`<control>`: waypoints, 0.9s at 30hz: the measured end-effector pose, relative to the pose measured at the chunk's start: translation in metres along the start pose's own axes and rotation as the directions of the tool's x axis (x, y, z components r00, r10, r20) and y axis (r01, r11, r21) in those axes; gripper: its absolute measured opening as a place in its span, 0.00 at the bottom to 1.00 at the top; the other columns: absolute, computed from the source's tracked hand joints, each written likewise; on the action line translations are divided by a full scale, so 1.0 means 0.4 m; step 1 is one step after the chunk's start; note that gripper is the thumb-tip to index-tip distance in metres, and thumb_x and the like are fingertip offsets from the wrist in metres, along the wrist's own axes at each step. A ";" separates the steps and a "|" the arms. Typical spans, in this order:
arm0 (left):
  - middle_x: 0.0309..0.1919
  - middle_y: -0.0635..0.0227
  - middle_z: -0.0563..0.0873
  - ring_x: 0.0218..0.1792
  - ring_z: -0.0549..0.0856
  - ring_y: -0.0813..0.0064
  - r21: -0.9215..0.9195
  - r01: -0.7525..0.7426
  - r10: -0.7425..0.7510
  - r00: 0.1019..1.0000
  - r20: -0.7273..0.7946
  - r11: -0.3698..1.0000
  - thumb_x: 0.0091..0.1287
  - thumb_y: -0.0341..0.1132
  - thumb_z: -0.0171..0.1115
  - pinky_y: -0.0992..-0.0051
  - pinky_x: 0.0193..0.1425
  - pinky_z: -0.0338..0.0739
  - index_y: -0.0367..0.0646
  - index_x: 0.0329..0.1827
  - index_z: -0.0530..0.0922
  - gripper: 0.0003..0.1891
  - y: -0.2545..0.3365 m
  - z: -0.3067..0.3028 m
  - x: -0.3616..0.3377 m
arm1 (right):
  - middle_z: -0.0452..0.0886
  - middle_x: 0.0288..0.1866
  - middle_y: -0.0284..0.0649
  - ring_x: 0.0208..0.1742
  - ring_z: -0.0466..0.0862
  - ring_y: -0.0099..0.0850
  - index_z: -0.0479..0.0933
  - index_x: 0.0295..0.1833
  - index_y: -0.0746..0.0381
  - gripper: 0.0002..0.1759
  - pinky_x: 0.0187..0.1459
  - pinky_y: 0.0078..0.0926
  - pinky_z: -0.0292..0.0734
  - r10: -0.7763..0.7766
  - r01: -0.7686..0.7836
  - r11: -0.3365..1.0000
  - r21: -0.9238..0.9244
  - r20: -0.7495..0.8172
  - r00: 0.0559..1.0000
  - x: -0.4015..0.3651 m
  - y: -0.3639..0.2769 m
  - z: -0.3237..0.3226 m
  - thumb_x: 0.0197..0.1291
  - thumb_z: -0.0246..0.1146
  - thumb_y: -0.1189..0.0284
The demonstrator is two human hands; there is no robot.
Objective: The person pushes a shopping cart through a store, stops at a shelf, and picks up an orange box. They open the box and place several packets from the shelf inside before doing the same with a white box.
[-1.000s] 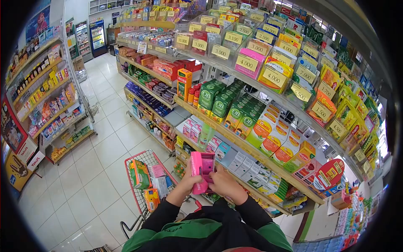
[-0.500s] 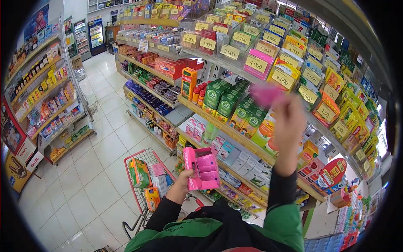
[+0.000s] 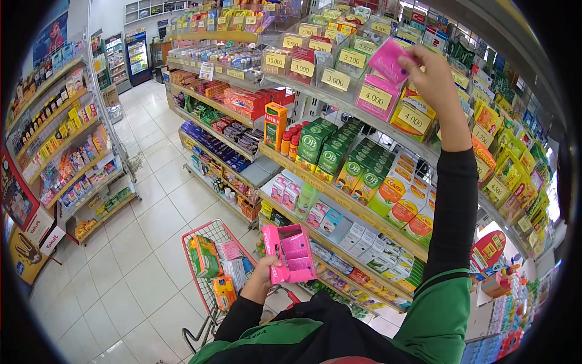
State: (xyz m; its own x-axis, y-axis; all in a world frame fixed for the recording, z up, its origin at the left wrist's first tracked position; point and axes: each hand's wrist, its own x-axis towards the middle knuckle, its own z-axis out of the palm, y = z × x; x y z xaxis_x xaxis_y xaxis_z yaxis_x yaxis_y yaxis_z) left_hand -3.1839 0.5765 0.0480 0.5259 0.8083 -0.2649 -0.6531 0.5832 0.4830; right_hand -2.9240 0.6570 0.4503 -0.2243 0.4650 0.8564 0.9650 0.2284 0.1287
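My left hand is closed on the side of an open pink box, with pink packets visible inside. Up at the top shelf, my right hand pinches a pink packet by its edge. That packet is over a clear bin of pink packs marked 4.000. A neighbouring bin of yellow boxes, also marked 4.000, lies just under my right wrist.
A red-rimmed shopping cart with packaged goods stands at the lower left. Green OB boxes and Combi boxes line the shelf below the bins. Another shelf rack borders the tiled aisle on the left.
My right hand has moved up and right with the pink packet, from in front of the shelf to above the bin. Fewer packets show in the pink box. My left hand has barely moved.
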 end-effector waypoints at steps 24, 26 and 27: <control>0.23 0.66 0.76 0.21 0.79 0.68 0.000 0.030 -0.030 0.997 -0.065 1.000 0.39 0.27 0.54 0.68 0.27 0.79 0.37 0.34 0.71 0.15 -0.022 -0.039 0.004 | 0.74 0.52 0.41 0.62 0.64 0.42 0.76 0.49 0.54 0.22 0.61 0.68 0.39 0.116 0.125 0.901 -0.416 0.507 0.854 -0.050 -0.117 0.037 0.62 0.47 0.53; 0.27 0.66 0.77 0.24 0.79 0.69 0.012 0.034 -0.033 0.999 -0.042 0.999 0.39 0.28 0.55 0.68 0.30 0.79 0.37 0.41 0.70 0.21 -0.019 -0.056 0.004 | 0.75 0.51 0.43 0.61 0.65 0.44 0.76 0.49 0.55 0.21 0.61 0.68 0.39 0.253 0.055 0.889 -0.455 0.586 0.769 0.006 -0.156 -0.005 0.62 0.47 0.53; 0.27 0.66 0.77 0.24 0.79 0.68 0.002 0.025 -0.025 0.999 -0.041 1.000 0.39 0.28 0.55 0.68 0.30 0.79 0.37 0.41 0.70 0.21 -0.013 -0.049 -0.007 | 0.75 0.49 0.44 0.60 0.66 0.45 0.76 0.49 0.56 0.21 0.61 0.69 0.38 0.383 -0.006 0.864 -0.504 0.649 0.658 0.025 -0.167 -0.019 0.61 0.47 0.54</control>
State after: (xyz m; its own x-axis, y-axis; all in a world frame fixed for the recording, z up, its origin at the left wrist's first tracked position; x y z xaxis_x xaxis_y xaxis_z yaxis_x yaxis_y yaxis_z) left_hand -3.1927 0.5729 0.0299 0.5191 0.7964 -0.3104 -0.6390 0.6028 0.4778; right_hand -2.9898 0.6398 0.4543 0.1339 0.9481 0.2884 0.9033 -0.2365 0.3580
